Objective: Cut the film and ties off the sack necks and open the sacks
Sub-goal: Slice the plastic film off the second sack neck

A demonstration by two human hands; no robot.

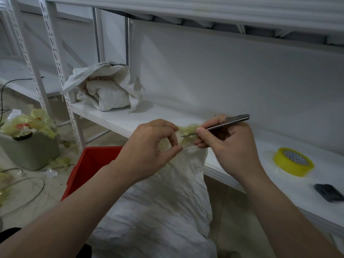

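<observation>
The left hand point(156, 146) is pinching the yellowish film point(188, 130) at the neck of the white sack point(167, 202). The right hand point(226, 146) is gripping a metal blade point(219, 126), its tip lying against the film.

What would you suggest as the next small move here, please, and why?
Probably draw the blade in the right hand through the film: its tip sits against the yellowish wrap, which the left hand pinches at the neck of the sack.

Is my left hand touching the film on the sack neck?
Touching. The head view shows the left hand pinching the yellowish film at the sack neck between finger and thumb.
</observation>
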